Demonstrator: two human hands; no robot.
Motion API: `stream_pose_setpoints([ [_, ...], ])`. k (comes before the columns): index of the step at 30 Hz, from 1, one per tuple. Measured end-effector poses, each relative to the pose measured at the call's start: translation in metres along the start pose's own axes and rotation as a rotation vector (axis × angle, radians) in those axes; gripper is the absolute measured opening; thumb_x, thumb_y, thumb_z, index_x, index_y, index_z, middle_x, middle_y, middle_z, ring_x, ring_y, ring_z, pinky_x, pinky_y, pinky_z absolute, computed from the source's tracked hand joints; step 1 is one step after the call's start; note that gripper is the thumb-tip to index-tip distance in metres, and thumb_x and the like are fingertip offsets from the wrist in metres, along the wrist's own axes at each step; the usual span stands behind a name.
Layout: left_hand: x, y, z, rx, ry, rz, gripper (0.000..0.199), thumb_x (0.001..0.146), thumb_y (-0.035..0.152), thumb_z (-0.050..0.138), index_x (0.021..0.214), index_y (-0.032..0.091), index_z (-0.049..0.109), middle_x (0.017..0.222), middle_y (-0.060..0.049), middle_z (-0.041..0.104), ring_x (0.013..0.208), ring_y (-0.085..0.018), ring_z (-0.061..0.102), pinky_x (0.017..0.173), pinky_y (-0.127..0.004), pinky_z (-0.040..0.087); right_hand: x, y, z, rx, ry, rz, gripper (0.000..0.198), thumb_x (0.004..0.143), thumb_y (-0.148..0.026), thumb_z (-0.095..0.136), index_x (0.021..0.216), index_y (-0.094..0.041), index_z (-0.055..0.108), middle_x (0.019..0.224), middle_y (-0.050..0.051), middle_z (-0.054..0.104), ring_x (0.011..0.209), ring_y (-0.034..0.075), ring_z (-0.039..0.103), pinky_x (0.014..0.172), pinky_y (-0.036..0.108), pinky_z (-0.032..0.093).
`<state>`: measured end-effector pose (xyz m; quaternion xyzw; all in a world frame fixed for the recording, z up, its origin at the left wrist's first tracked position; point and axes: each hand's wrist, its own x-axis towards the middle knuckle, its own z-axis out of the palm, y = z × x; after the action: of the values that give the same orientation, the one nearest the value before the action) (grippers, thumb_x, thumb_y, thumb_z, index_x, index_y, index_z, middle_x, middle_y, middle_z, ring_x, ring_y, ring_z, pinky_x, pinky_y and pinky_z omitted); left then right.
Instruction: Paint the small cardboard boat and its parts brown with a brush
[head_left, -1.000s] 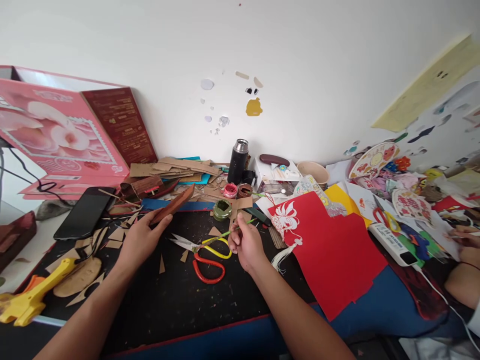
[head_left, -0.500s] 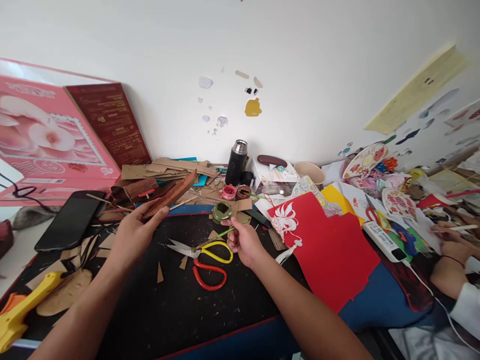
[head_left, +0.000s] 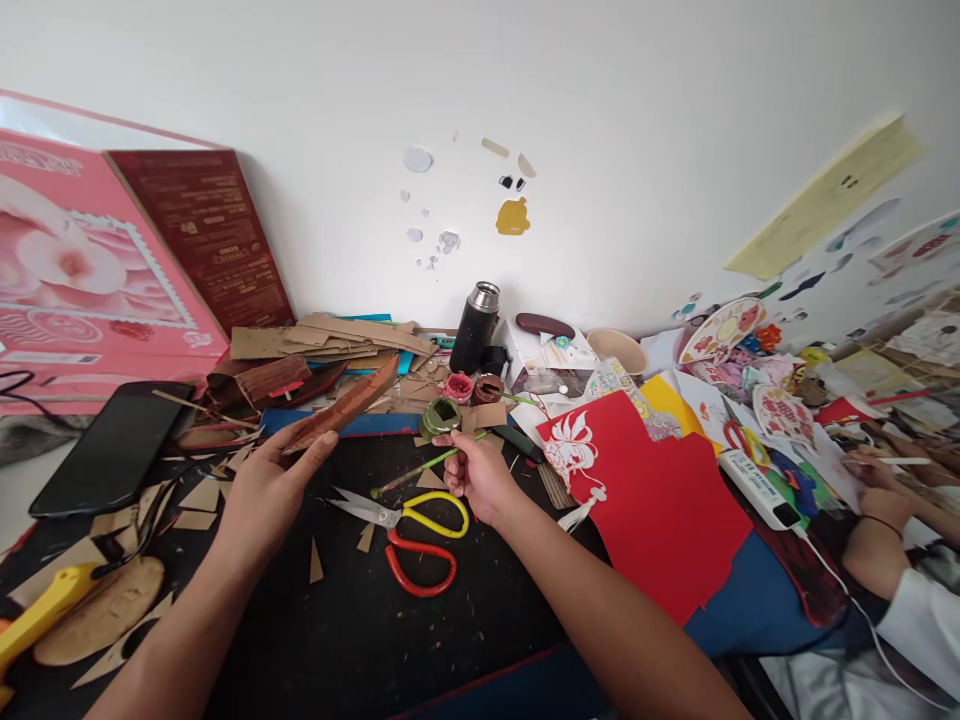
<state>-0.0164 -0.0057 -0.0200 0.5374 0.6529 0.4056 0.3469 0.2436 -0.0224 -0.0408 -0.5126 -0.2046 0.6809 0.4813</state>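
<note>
My left hand (head_left: 274, 490) pinches a long, curved, reddish-brown strip (head_left: 360, 400), probably painted cardboard, between thumb and fingers; its pointed end tilts up to the right. Closed round a thin green paintbrush (head_left: 427, 464) is my right hand (head_left: 480, 478). The brush's green-stained tip points left, above the scissors (head_left: 390, 518) with one yellow and one red handle, which lie open. Just beyond my right fingers stands an open jar of green paint (head_left: 441, 420). Behind it are a jar of pink-red paint (head_left: 459, 387) and a jar of brown paint (head_left: 489, 388).
Cardboard scraps (head_left: 330, 340) pile up against the wall beside a black flask (head_left: 475, 330). A phone (head_left: 112, 450) and yellow-handled tool (head_left: 49, 610) lie left. Red sheet (head_left: 652, 500) and white power bank (head_left: 759, 490) lie right. Another person's hand (head_left: 881, 490) is at far right.
The view has shifted slightly. The brown strip sits a little lower, and the brush tip has moved slightly left, away from the scissors' pivot. Both hands keep their hold.
</note>
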Motion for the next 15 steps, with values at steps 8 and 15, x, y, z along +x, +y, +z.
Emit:
stream_pose_setpoints([
  [8,0.003,-0.009,0.005,-0.260,-0.034,-0.065,0.063,0.079,0.069,0.077,0.116,0.019,0.082,0.112,-0.011,0.086,0.107,-0.034,0.077,0.104,-0.044,0.058,0.016,-0.004,0.013,0.006,-0.003,-0.025,0.043,0.085,-0.057,0.084,0.090,-0.015,0.076,0.049,-0.008,0.051,0.040,0.010,0.042,0.040,0.021,0.021],
  [15,0.007,-0.017,0.006,-0.490,0.018,-0.080,0.053,0.073,0.064,0.089,0.102,0.020,0.083,0.093,-0.006,0.079,0.083,-0.024,0.065,0.083,-0.036,0.053,0.018,-0.005,0.015,0.027,-0.031,-0.057,0.049,0.084,-0.062,0.088,0.085,-0.016,0.073,0.049,-0.008,0.049,0.040,0.009,0.042,0.041,0.022,0.025],
])
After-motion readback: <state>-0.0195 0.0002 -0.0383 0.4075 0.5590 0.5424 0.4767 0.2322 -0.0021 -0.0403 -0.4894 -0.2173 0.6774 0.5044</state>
